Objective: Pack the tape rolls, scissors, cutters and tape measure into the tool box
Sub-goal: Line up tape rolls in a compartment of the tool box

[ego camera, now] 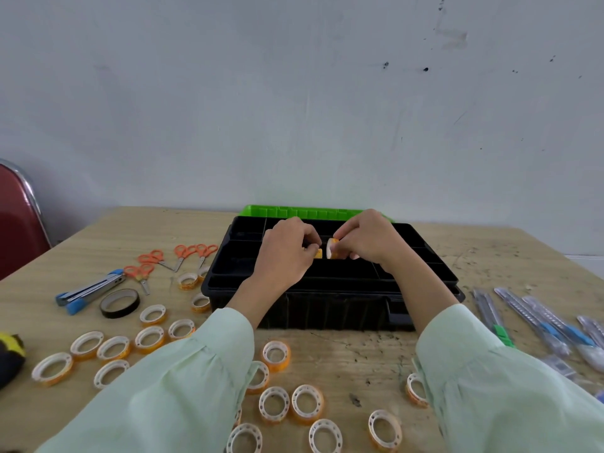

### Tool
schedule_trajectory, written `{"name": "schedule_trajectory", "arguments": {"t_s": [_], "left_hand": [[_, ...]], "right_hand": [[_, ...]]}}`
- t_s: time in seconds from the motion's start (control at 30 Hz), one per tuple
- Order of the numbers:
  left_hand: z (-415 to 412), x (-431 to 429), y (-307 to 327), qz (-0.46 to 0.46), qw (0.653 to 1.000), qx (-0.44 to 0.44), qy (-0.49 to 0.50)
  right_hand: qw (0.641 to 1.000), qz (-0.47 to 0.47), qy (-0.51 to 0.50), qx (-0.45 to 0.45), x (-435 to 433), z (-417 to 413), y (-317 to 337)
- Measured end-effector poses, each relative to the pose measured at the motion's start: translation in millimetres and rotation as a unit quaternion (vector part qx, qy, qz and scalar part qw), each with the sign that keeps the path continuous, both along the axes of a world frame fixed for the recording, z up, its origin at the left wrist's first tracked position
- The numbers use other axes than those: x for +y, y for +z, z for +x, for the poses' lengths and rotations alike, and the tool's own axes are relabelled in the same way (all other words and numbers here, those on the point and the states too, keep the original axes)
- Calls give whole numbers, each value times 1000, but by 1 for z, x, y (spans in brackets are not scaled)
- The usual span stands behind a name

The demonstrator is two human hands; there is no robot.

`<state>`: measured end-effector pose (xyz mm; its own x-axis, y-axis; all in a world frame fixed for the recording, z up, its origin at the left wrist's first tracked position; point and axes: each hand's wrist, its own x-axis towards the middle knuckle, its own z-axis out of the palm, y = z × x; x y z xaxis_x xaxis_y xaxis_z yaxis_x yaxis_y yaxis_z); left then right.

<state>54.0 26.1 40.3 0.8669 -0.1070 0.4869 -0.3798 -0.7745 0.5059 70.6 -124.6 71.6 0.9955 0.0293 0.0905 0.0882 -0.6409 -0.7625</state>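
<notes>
The black tool box (421,253) stands open at the table's middle, its green lid (294,211) folded back. Over its middle compartments my left hand (287,253) pinches a small orange tape roll (317,254). My right hand (366,240) holds another tape roll (333,248) upright beside it. Several white-cored tape rolls (276,354) lie on the table in front of the box and to the left. Orange-handled scissors (183,255) lie left of the box. Cutters (536,322) lie in a row at the right. A yellow and black tape measure (9,351) sits at the far left edge.
A black tape roll (119,303) and a blue and grey cutter (90,291) lie left of the box. A red chair (16,223) stands at the table's left corner. A pale wall rises behind the table.
</notes>
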Motion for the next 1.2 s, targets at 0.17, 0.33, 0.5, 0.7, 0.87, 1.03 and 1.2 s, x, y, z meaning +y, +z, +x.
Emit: {"name": "schedule_trajectory", "arguments": {"t_s": [0.17,0.33,0.5,0.7,0.87,1.03,1.2], "left_hand": [[0,3,-1,-6,1000,28,-1],[3,4,-5,-21,999,24,-6],[4,5,-7,-28,999,19,-7],[4,5,-7,-23,1000,16,-3],[3,5,-6,-21,1000,10,-7],[-3,9,-6,-36,999,-26,-17],[-27,17,-5,-48,996,-74,-31]], "right_hand": [[996,-79,35,24,8,1,6],[992,-97,59,57,11,3,13],[992,-121,32,29,16,5,9],[997,-80,17,5,12,-1,1],[998,-63,17,5,11,-3,-3],[997,-74,24,3,9,-6,-3],[994,-78,-25,-71,6,-15,-9]]}}
